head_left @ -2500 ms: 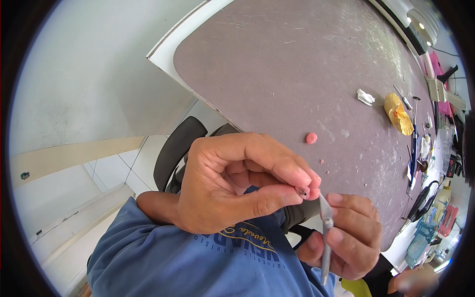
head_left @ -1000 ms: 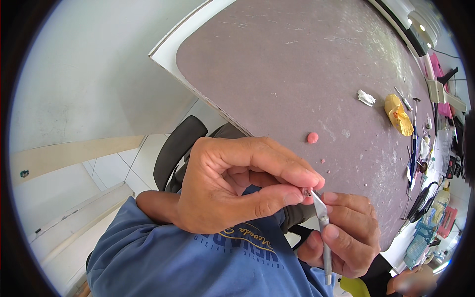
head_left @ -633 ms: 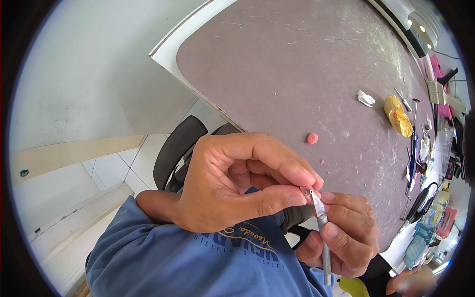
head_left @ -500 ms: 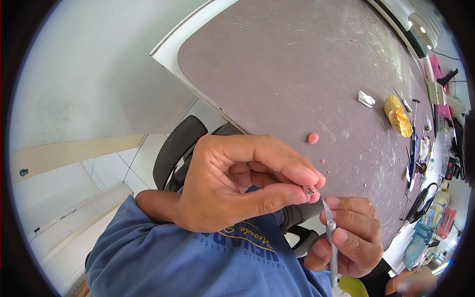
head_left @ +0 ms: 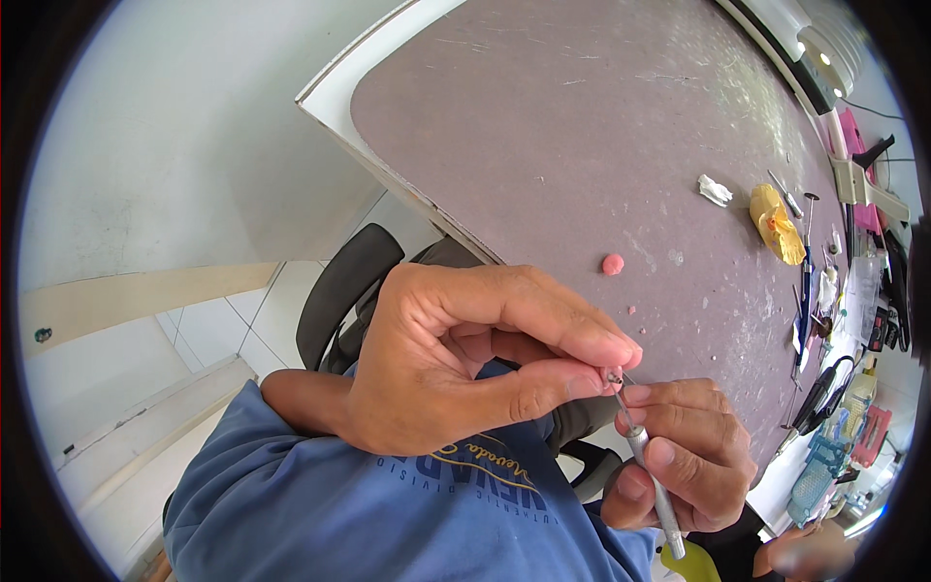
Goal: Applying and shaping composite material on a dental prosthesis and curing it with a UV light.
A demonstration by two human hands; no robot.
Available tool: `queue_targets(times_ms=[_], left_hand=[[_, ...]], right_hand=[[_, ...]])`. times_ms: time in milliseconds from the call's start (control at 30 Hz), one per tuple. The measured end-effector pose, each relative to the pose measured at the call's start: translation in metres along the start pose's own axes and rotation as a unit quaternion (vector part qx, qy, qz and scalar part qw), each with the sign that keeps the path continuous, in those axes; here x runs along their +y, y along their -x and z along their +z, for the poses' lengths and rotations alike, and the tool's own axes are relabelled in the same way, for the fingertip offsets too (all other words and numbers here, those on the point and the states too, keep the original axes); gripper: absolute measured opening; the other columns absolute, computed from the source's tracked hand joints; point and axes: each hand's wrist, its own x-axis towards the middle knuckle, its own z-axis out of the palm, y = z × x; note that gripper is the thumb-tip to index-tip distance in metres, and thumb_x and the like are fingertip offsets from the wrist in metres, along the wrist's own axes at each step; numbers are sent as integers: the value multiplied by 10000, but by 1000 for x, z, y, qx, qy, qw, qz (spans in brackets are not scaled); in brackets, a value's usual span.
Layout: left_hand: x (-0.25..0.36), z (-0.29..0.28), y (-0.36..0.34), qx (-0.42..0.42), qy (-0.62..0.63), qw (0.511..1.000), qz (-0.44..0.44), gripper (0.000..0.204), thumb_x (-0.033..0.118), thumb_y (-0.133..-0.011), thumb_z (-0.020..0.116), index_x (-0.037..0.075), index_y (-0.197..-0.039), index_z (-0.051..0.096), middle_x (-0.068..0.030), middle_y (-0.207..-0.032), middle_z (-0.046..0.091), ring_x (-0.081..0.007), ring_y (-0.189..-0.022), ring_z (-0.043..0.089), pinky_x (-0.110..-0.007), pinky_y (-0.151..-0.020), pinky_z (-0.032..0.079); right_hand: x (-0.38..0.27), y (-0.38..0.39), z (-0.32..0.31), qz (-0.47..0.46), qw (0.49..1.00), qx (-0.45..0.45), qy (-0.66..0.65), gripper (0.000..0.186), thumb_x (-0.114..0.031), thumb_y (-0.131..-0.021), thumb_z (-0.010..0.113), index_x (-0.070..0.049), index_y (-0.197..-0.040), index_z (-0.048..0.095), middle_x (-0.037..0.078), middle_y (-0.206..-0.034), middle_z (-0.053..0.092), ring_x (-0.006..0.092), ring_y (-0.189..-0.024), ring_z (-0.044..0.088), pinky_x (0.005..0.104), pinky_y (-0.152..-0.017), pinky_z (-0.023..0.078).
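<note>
The left hand has its grip closed, thumb and fingertips pinching a tiny pink piece with a metallic bit, right of centre. At the piece's five o'clock, the right hand grips a slim silver knife, its tip at the piece; contact is unclear. Pushing too hard could slip the blade into those close fingertips or flick the piece loose. At twelve o'clock, a pink ball sits on the counter.
</note>
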Motion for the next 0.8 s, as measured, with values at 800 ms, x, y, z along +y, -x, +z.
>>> queue_targets(times_ms=[800], left_hand=[[-7,49,-44,-79,-331,924,173,309,-132,-751,681,-48,-1030,579,-174,-871,674,-186,-788,693,-250,-658,570]], right_hand=[[-3,14,-23,194,952,237,27,333,-292,-955,559,31,-1005,625,210,-868,683,267,-769,688,317,-679,549]])
